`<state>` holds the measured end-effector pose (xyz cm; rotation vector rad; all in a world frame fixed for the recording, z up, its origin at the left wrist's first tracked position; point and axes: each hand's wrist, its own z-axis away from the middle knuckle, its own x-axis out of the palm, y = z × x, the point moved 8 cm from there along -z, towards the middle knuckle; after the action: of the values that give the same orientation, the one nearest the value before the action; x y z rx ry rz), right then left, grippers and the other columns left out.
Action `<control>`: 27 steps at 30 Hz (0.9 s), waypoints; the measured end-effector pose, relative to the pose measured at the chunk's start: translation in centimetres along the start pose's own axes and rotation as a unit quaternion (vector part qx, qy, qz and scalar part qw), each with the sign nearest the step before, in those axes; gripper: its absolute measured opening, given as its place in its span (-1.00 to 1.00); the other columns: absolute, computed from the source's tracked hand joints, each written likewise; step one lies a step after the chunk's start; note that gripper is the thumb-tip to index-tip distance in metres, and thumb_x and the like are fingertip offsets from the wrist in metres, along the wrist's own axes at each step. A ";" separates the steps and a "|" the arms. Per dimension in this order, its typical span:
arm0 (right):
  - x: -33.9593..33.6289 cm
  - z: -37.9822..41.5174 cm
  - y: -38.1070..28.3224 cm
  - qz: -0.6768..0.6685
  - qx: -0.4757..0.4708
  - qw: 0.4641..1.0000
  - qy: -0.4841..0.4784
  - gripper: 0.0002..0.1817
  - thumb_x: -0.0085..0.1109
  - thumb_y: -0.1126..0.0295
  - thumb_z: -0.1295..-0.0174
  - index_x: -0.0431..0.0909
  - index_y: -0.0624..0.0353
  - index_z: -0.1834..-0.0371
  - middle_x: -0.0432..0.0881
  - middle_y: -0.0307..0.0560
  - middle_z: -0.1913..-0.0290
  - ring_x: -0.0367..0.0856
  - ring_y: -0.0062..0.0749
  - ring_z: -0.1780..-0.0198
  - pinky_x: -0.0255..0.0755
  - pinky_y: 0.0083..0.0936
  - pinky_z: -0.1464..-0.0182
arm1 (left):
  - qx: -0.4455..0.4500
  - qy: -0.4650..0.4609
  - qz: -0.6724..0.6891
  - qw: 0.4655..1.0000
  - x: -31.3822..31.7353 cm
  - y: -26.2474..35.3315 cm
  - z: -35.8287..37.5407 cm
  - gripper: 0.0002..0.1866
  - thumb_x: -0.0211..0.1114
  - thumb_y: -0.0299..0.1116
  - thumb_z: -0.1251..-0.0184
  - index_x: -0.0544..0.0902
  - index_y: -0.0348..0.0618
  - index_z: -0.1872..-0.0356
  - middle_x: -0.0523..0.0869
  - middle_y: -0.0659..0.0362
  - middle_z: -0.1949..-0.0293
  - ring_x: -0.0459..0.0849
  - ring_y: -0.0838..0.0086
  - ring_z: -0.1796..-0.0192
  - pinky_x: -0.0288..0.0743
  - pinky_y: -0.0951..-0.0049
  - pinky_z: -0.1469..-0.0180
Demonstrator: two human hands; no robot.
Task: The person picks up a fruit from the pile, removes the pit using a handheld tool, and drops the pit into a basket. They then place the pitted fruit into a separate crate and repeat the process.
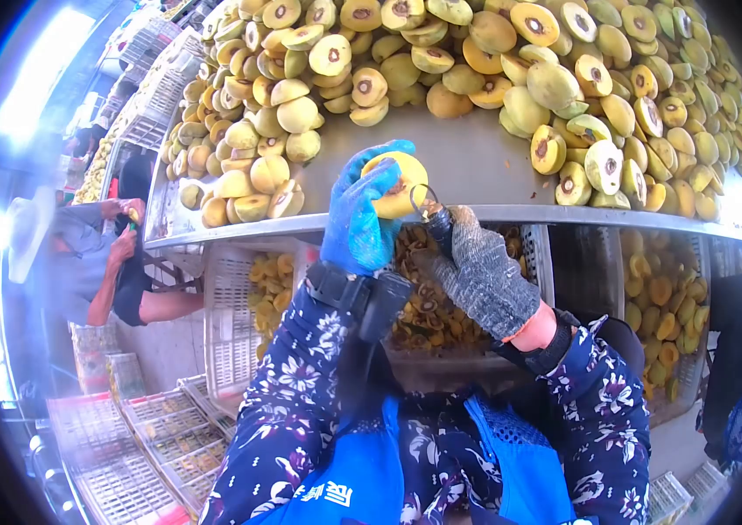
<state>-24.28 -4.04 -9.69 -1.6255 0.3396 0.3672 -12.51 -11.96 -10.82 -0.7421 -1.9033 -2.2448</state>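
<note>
My left hand, in a blue glove, grips a yellow halved fruit above the front edge of the metal table. My right hand, in a grey knit glove, is closed on the dark handle of a coring tool. The tool's thin metal loop is at the fruit's lower right side, by its brown centre. Many halved yellow-green fruits are heaped on the table beyond my hands. Below my hands, a crate holds brown and yellow scraps.
Crates of yellow fruit pieces stand under the table to the right and left. On the left a person in a grey shirt works with both hands. Empty-looking crates lie at lower left. Another person's dark clothing shows at the right edge.
</note>
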 end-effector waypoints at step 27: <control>1.3 0.8 1.6 0.073 -0.005 0.997 -0.005 -0.72 0.09 0.39 -0.24 0.38 0.30 0.06 0.59 0.24 0.32 0.60 0.13 0.24 0.47 -0.11 0.24 | 0.064 0.039 0.061 0.995 2.9 -1.0 1.6 -0.58 -0.02 -0.12 -0.51 0.50 -0.33 -0.02 0.60 0.03 0.08 0.65 0.29 0.09 0.62 0.23 0.00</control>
<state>-23.82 -3.40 -11.79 -1.6119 0.4505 0.4879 -14.90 -9.58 -10.30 -0.7193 -1.8892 -2.0294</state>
